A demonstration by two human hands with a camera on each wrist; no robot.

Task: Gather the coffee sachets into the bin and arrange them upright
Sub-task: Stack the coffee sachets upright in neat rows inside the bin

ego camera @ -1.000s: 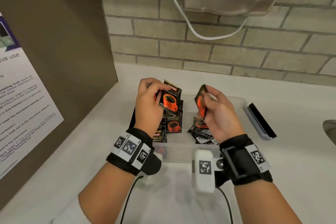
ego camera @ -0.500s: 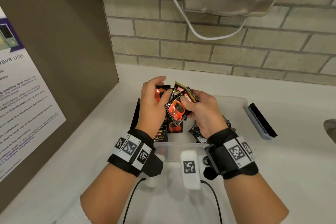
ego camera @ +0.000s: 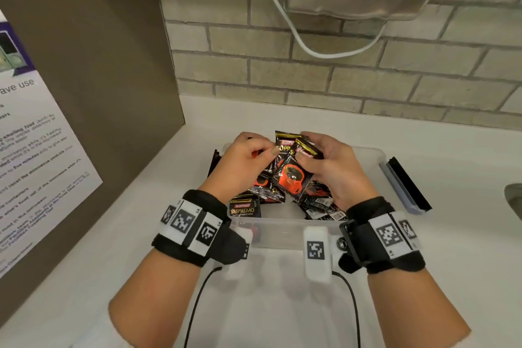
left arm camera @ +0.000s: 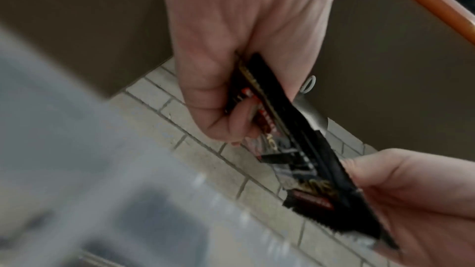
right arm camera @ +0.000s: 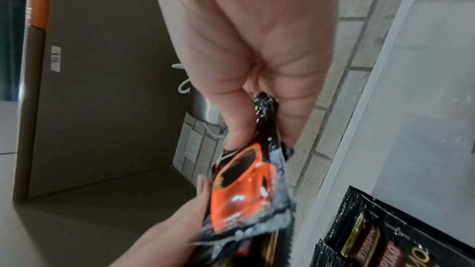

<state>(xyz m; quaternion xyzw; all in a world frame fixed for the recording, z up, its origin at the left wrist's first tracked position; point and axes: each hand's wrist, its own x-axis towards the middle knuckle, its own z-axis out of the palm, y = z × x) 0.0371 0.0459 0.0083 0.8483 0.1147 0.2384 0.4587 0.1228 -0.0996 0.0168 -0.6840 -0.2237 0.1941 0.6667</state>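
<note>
Both hands meet above the clear plastic bin, sharing one fanned bundle of coffee sachets. The left hand pinches its left edge, the right hand clamps its upper right. The bundle's long axis tilts (not yet vertical), directly over loose sachets lying in the bin.

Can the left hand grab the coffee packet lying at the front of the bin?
Probably not right away: the left hand already grips a bunch of packets. The packet lies uncovered just below it inside the bin.
</note>
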